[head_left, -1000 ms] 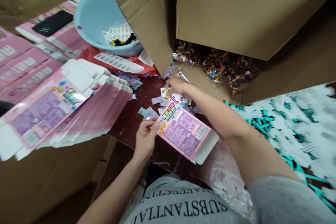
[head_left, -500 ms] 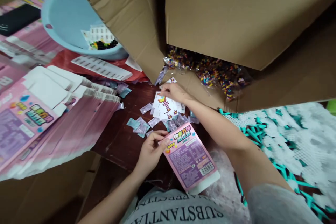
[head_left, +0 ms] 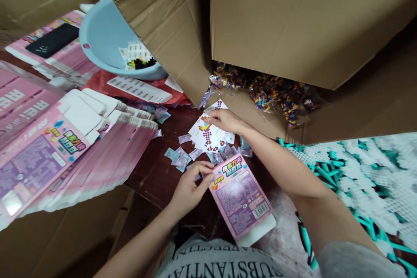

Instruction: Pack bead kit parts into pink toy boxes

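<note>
My left hand [head_left: 190,186] grips the upper left corner of a pink and purple printed box [head_left: 243,202] between thumb and fingers. The box lies tilted near my lap, its barcode side up and a white flap showing at the lower end. Beyond it, my right hand [head_left: 224,120] has its fingertips closed at the edge of a white instruction sheet [head_left: 207,138] printed with a pixel pattern. Another sheet [head_left: 219,105] with a similar pattern lies just behind. Small purple and teal sachets [head_left: 181,159] are scattered around the sheets on the dark table.
A stack of flat pink boxes [head_left: 107,152] fans out at left. Behind it stand a blue basin [head_left: 107,30] and a black phone [head_left: 54,40]. A large cardboard carton [head_left: 276,17] holds bagged colourful pieces [head_left: 270,91]. White and teal plastic parts [head_left: 355,173] cover the right side.
The view has shifted, so everything appears slightly farther right and lower. My right hand stays at the sheets, the front one turned slightly; my left hand keeps hold of the box.
</note>
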Action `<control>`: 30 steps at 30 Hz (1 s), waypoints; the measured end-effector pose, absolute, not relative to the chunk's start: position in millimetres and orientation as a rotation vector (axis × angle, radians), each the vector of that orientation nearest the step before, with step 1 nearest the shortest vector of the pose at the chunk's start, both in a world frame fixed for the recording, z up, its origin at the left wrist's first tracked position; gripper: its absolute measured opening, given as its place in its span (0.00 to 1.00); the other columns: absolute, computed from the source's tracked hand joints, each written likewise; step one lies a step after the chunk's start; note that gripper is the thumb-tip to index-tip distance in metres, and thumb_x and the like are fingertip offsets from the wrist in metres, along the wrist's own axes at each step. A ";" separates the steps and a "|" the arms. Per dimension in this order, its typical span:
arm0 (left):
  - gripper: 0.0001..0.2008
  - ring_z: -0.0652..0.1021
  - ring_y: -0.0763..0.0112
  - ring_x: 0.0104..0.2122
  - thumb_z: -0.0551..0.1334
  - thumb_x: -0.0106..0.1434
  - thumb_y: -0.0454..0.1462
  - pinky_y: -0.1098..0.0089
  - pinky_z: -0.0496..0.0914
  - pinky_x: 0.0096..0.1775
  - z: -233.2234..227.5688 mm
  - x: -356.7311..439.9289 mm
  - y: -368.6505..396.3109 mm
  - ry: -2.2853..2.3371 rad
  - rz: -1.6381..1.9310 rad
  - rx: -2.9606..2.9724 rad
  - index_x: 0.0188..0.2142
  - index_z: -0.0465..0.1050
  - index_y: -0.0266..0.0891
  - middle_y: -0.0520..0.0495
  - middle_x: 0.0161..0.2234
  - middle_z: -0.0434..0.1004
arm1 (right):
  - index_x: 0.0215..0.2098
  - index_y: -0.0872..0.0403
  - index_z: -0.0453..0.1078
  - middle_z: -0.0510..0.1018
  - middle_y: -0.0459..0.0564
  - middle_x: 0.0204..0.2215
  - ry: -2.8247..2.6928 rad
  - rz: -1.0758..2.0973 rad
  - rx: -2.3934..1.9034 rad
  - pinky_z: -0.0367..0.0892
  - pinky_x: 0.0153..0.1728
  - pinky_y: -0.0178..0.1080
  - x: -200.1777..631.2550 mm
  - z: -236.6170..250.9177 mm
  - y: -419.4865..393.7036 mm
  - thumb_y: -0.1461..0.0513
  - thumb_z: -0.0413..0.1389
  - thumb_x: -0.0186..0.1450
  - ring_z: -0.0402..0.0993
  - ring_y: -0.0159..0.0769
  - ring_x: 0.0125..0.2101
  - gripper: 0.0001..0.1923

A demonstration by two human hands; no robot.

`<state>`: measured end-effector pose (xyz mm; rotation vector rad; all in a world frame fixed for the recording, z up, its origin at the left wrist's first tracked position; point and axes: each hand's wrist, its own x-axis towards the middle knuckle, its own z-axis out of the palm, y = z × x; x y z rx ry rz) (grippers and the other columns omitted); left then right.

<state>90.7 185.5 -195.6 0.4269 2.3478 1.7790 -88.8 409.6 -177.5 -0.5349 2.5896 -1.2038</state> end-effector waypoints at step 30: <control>0.52 0.59 0.36 0.76 0.81 0.52 0.45 0.34 0.46 0.74 -142.5 42.8 249.9 1.991 0.734 1.718 0.73 0.63 0.56 0.41 0.77 0.57 | 0.67 0.55 0.69 0.74 0.66 0.65 2.998 -0.403 0.166 0.70 0.59 0.49 -110.4 -134.7 584.0 0.70 0.64 0.62 0.76 0.54 0.58 0.34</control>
